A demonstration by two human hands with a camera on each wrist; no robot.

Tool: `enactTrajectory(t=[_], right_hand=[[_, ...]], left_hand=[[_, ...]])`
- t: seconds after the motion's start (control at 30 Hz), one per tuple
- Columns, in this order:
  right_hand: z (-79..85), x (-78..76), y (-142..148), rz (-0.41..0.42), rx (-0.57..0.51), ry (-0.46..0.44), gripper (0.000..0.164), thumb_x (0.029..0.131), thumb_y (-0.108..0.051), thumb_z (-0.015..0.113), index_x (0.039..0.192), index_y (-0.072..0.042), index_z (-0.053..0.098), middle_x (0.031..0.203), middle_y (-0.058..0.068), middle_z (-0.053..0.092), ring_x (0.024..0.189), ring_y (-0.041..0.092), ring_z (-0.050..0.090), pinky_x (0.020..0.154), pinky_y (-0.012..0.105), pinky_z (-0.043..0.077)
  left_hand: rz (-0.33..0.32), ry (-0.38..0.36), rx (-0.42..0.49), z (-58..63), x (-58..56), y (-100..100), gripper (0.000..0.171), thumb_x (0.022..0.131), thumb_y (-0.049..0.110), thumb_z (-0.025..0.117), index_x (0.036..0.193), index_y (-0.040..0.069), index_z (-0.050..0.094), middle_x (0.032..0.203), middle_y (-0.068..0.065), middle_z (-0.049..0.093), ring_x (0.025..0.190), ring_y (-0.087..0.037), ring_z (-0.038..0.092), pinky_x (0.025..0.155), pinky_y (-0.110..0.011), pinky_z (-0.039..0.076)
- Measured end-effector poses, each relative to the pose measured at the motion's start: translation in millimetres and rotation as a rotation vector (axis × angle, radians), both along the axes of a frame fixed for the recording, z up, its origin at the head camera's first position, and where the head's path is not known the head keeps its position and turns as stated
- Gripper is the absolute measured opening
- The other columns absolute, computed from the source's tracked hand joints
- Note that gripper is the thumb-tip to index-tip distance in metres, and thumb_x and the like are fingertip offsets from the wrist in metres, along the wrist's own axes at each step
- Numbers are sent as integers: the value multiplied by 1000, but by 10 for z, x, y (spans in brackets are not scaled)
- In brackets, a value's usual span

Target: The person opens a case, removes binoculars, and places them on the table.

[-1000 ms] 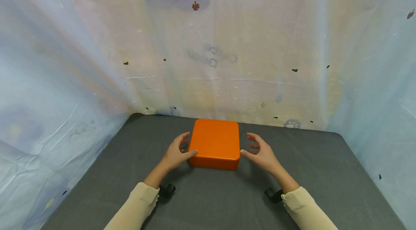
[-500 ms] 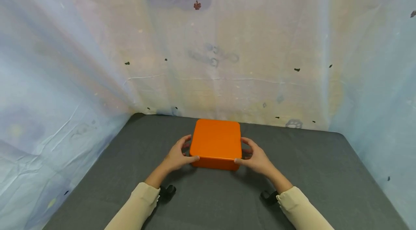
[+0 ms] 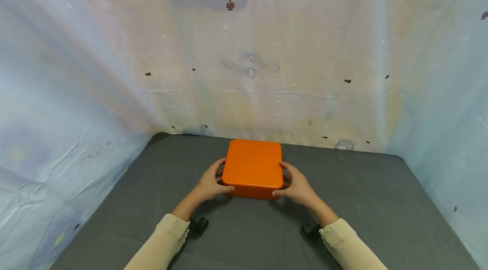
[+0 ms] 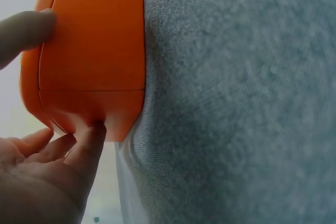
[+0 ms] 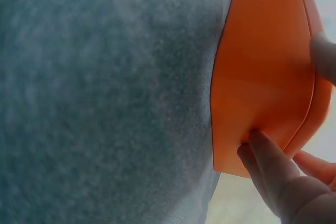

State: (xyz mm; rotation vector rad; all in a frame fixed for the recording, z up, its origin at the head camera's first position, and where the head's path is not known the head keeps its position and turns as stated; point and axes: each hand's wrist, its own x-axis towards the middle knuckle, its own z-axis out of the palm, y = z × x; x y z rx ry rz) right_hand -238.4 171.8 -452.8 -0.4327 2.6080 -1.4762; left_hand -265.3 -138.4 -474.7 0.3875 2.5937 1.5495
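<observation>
Grip: Where a gap had shown a second earlier, the right hand touched the orange box; it and the left hand, both half-open, held opposite sides, thumbs in front.
Orange box: It sat flat on the grey table, between the hands; the two-sided hold seemed established.
Grey table: Its far edge seemed close behind the box, along the patterned curtain; more room stretched left, right and near.
</observation>
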Motion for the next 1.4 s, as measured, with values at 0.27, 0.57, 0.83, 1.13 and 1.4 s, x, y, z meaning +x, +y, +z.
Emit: enactTrajectory(t=[0.27,0.57,0.83,1.13,1.4], right_hand=[[16,8,-46,-38,57,13,94,74,-9,83,151,-6,30,154,19,32,125,39,53,91,40,54],[20,34,-73,-34,66,51,90,76,-8,81,150,1,30,151,25,35,121,40,56,84,35,57],[-3,38,-85,-48,53,61,88,75,-7,81,148,2,33,150,24,36,117,38,59,80,32,58],[0,49,-87,-58,23,43,87,75,-5,81,148,2,33,151,24,34,116,38,59,80,31,58],[17,49,-75,-55,21,34,86,76,-6,80,148,2,34,151,24,34,117,38,59,80,32,58]], left_hand=[[11,4,-2,19,13,12,99,70,11,86,152,13,29,155,-11,33,135,-32,44,104,-45,45],[14,-26,17,58,35,28,99,71,10,85,153,16,29,157,-8,30,132,-32,48,101,-44,48],[17,-34,51,68,67,34,96,72,7,84,152,16,31,157,-8,30,132,-33,48,102,-45,47],[15,-38,66,66,69,34,96,72,7,84,152,16,32,157,-7,31,133,-33,47,102,-44,46],[12,-33,67,50,60,24,96,72,9,85,152,17,32,157,-7,31,133,-34,47,102,-43,47]])
